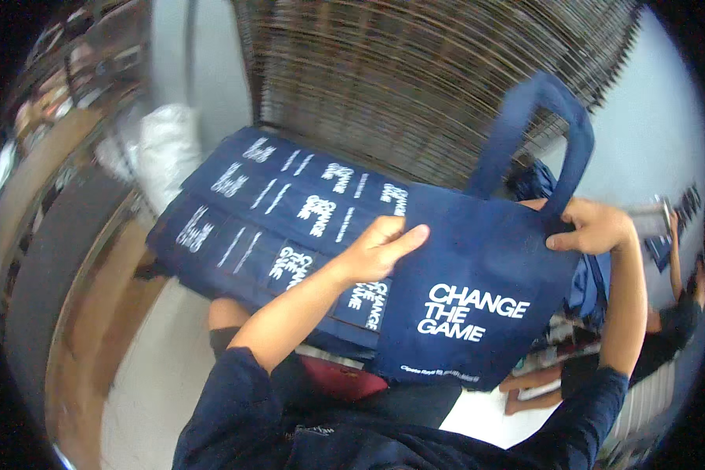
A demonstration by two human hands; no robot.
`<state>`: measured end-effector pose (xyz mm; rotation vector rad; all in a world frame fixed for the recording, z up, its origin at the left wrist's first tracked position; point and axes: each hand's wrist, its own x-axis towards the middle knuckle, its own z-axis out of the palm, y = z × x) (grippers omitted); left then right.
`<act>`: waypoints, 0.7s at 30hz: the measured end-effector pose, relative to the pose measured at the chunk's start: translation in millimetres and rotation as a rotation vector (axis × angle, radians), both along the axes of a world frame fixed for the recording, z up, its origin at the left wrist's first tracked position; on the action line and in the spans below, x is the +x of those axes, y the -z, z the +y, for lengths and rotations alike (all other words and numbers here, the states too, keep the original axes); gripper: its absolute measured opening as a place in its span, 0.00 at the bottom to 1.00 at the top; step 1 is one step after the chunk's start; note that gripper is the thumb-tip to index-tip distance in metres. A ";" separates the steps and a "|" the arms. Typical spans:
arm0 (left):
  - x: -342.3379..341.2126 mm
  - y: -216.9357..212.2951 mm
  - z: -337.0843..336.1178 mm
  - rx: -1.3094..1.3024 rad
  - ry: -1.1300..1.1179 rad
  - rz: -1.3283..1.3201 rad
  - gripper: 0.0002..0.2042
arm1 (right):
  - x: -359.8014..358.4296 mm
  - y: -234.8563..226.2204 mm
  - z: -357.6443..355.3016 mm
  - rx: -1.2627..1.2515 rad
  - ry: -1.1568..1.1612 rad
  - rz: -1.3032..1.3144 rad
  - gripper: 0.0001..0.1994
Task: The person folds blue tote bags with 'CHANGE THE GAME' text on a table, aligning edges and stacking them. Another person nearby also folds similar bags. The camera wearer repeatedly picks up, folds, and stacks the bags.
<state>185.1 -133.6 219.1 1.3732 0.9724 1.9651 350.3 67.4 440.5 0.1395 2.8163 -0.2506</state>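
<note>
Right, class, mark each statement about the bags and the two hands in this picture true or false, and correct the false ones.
1. The tote bag being held is navy blue. True.
2. The right hand grips the bag near its handle. True.
3. The left hand holds a pair of scissors. False: it rests on the bag's upper left edge.
4. The stack of folded bags is red. False: they are navy with white print.
5. A woven wicker surface stands behind the bags. True.
</note>
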 end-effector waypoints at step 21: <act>-173.0 -20.0 -115.3 0.098 -1.111 0.064 0.21 | -139.0 374.6 -180.5 -1.967 0.704 0.491 0.27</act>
